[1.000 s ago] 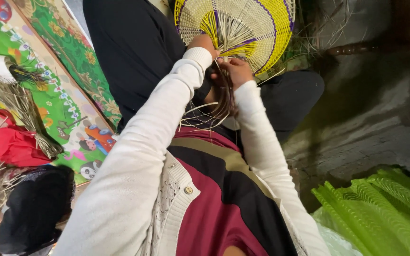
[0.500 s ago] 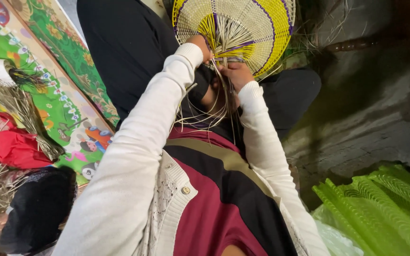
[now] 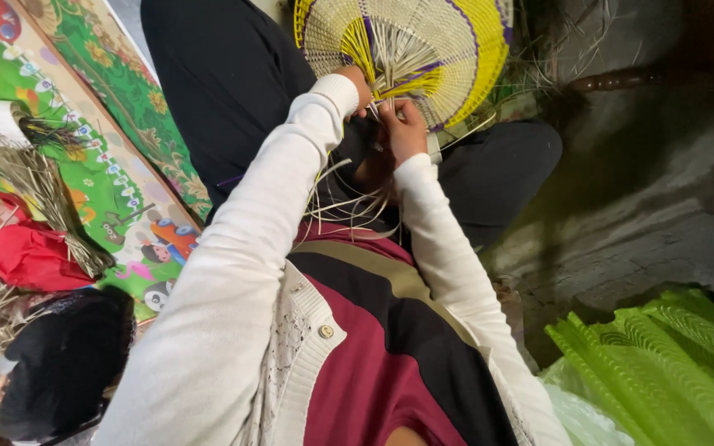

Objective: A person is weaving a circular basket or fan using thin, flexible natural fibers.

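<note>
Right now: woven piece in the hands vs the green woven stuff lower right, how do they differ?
The round woven piece is cream with yellow and purple bands; the green woven panels are one bright green. The round piece is unfinished, loose strands hanging from it, and both the left hand and right hand are on it; the green panels lie stacked and untouched. The round piece fans out in a curve; the panels run in long strips. Both are woven.

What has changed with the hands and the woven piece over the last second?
Little. Both hands, left hand and right hand, stay at the centre of the round yellow woven piece, fingers among its loose strands. The grip looks unchanged. The red bag and green bundles stayed put.
</note>
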